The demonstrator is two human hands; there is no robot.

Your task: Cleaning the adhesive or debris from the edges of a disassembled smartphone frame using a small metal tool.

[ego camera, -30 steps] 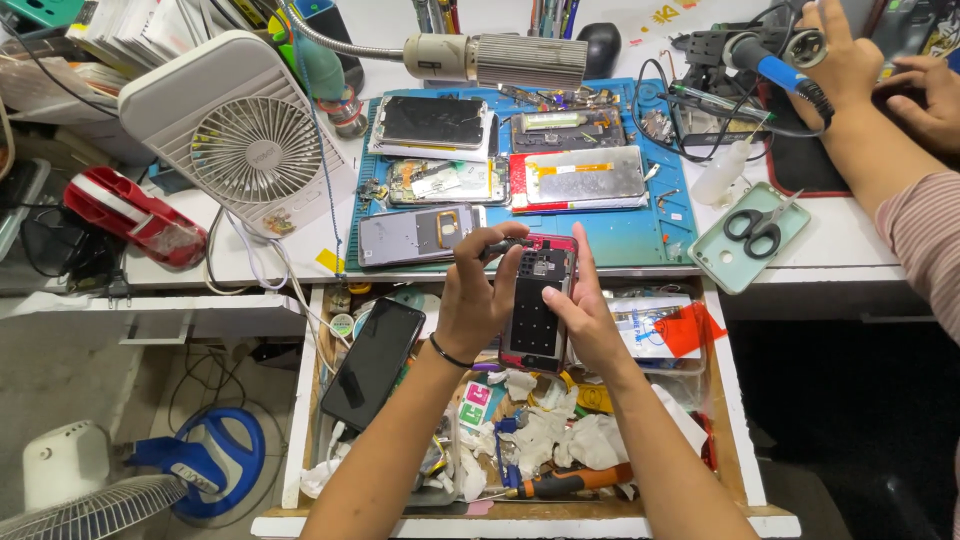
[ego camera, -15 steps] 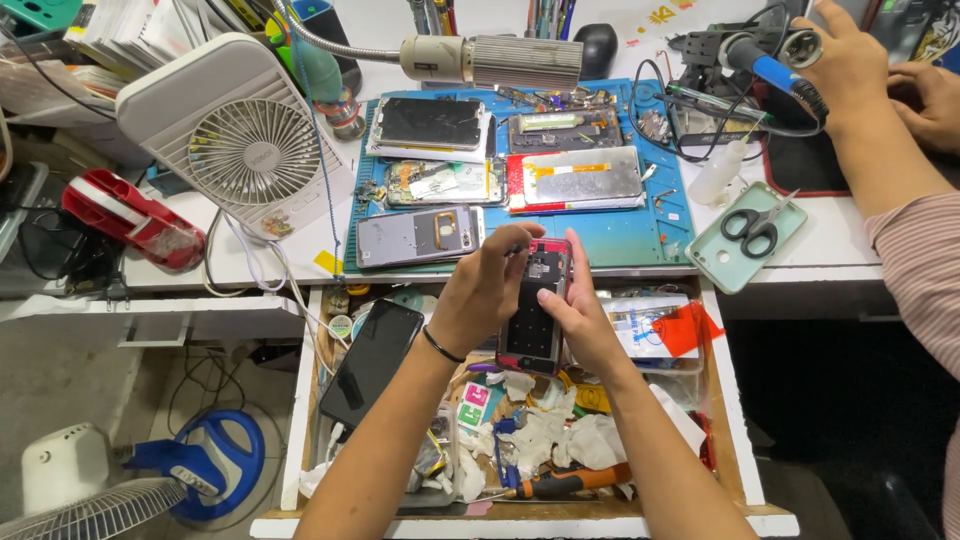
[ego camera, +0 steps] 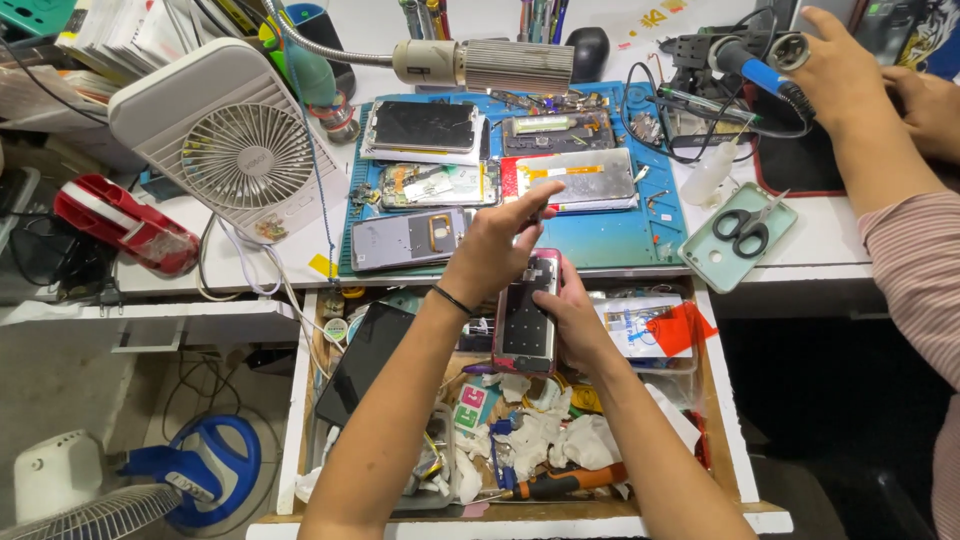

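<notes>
My right hand (ego camera: 583,322) holds a pink-framed phone (ego camera: 526,322) with its back removed, upright over an open drawer (ego camera: 300,400). My left hand (ego camera: 490,252) hovers over the phone's top end, thumb and forefinger pinched together there. Something small and dark shows between those fingertips, but I cannot tell what it is. A black band circles my left wrist.
A blue work mat (ego camera: 610,250) carries several opened phones and screens. Around it are a white desk fan (ego camera: 230,150), a gooseneck lamp (ego camera: 480,62), and scissors on a green case (ego camera: 745,228). Another person's hands (ego camera: 845,75) work at the upper right. The drawer holds a black screen (ego camera: 360,362), tissues and a screwdriver (ego camera: 560,483).
My left hand rose from the phone's side to its top end and pinched its fingers. The phone shifted slightly lower and closer to me.
</notes>
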